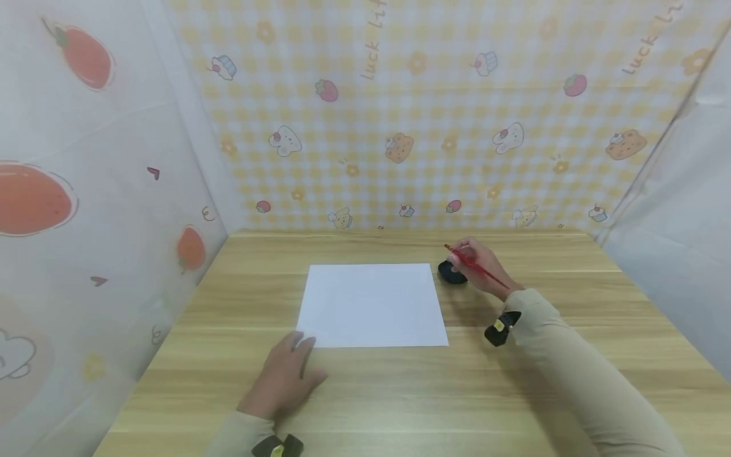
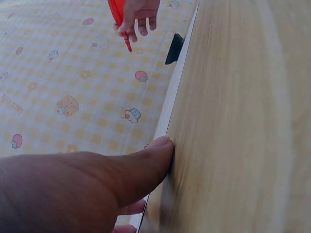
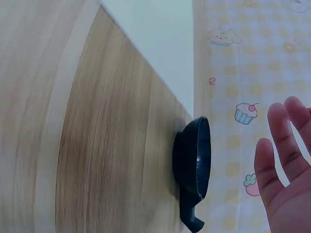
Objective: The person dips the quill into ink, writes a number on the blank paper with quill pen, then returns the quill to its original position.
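My right hand (image 1: 480, 263) holds a slim red brush (image 1: 478, 268) between thumb and fingers, over a small black dish (image 1: 452, 274). In the left wrist view the brush (image 2: 116, 14) slants with its pointed tip down. The right wrist view shows the dish (image 3: 193, 160) as a shallow bowl with a short curved handle; the hand's spread fingers (image 3: 286, 145) are beside it, and the brush is nearly all out of frame. My left hand (image 1: 285, 374) rests at the near left corner of a blank white sheet of paper (image 1: 374, 304), its fingers loosely spread and the thumb apart.
The sheet lies flat on a wooden table (image 1: 365, 400), with the dish just off its far right corner. A yellow checked cloth (image 1: 365, 114) hangs behind the table. White printed cloth (image 1: 114, 139) hangs at the left, and a pale one (image 1: 674, 209) at the right.
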`<state>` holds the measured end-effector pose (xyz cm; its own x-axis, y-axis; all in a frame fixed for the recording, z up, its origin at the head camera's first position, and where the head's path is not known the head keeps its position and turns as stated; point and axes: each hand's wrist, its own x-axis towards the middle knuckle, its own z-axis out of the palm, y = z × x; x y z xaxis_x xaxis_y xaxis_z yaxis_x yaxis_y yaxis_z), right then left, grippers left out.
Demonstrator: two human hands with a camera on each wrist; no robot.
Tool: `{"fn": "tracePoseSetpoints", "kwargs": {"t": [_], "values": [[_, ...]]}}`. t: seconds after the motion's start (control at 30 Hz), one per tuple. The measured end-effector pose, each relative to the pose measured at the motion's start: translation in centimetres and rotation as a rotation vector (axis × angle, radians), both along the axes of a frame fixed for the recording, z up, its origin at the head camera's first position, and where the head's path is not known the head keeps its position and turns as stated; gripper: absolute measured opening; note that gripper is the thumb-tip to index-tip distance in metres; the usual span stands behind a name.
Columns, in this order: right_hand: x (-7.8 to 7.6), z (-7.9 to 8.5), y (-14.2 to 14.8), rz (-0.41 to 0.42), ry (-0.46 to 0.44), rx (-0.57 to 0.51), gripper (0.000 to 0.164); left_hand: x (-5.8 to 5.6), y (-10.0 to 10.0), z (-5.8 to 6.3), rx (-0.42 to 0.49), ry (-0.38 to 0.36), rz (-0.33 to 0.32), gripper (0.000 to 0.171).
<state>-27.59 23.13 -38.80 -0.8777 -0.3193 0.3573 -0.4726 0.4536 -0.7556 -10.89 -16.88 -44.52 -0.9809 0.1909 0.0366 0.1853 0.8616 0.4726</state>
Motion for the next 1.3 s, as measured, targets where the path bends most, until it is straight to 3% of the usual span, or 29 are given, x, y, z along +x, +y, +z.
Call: {"fn": "tracePoseSetpoints", "kwargs": {"t": [0.17,0.4,0.53,1.07,1.3], "values": [[-0.2,-0.2,-0.3,0.015,-0.117,-0.136,0.026,-0.1,-0.1,-0.1,-0.005,0.008,-0.004,0.063],[-0.3,-0.4,-0.7,0.01,-0.296,-0.183,0.037,-0.1,-0.1,-0.1,-0.006,0.014,-0.004,0.063],[-0.6,-0.7,-1.0,0.007,-0.327,-0.151,0.038,-0.1,-0.1,-0.1,-0.007,0.006,-0.002,0.063],[-1.1,-1.4,-3.6,-0.04,-0.421,-0.225,0.033,0.0,-0.1,-0.1,0.002,0.014,-0.006,0.064],[-1.3,-1.6,-4.5,-0.056,-0.469,-0.204,0.033,0.0,-0.1,-0.2,-0.008,0.001,0.003,0.064]]}}
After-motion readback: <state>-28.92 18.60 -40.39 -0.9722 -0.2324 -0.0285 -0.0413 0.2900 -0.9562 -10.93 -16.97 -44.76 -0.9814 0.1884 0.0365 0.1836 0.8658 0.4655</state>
